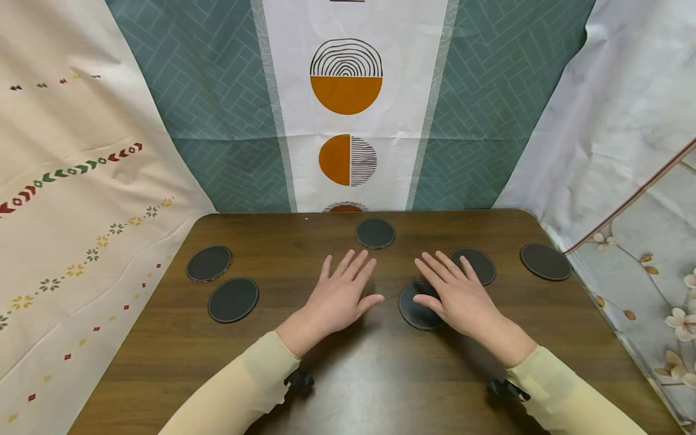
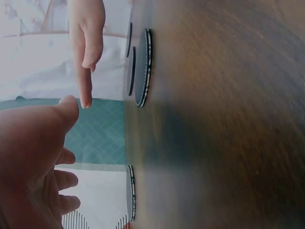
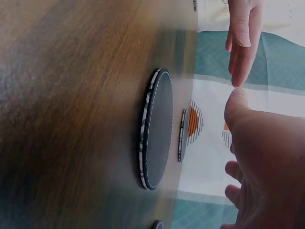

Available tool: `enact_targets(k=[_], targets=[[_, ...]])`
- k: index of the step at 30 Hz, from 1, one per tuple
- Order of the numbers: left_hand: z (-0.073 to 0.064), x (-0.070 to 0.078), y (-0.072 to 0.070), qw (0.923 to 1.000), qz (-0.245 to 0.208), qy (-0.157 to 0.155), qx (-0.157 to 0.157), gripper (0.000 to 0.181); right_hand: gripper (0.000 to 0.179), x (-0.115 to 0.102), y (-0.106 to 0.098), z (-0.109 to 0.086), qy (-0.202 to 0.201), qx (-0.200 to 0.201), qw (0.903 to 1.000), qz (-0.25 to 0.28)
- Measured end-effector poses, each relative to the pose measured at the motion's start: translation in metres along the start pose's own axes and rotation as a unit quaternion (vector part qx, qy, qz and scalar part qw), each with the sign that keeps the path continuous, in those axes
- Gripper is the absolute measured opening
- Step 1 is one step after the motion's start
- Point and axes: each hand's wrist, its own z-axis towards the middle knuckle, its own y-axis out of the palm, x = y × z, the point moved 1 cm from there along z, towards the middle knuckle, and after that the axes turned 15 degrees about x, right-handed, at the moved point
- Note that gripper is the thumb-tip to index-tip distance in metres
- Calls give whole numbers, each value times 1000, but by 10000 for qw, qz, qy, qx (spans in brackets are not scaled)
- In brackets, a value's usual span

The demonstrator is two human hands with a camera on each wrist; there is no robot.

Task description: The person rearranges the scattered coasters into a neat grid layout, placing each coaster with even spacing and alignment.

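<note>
Both hands hover palm down above a brown wooden table (image 1: 370,380), holding nothing. The left hand (image 1: 339,299) has its fingers straight and spread, with a round black coaster (image 1: 375,233) beyond its fingertips. The right hand (image 1: 462,296), also with fingers extended, hangs partly over a second black coaster (image 1: 414,307) and hides some of it. Behind its fingers lies another coaster (image 1: 478,264), partly covered. In the right wrist view, a gap shows between the right hand (image 3: 271,152) and the stitched coaster (image 3: 159,129) lying flat on the wood.
Two more coasters lie at the left, one farther back (image 1: 209,263) and one nearer (image 1: 234,300). Another coaster (image 1: 545,261) sits close to the table's right edge. Patterned cloths hang around the table: a green and white one (image 1: 217,121) behind, others at the left and right.
</note>
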Motion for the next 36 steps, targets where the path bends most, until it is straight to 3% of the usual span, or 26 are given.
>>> enact_targets(k=[22, 36], targets=[[7, 25, 12, 9994, -22, 318, -95, 84, 85, 17, -10, -23, 53, -64, 9999, 56], [9, 45, 25, 9982, -18, 514, -299, 84, 84, 24, -10, -40, 31, -390, 9989, 249]])
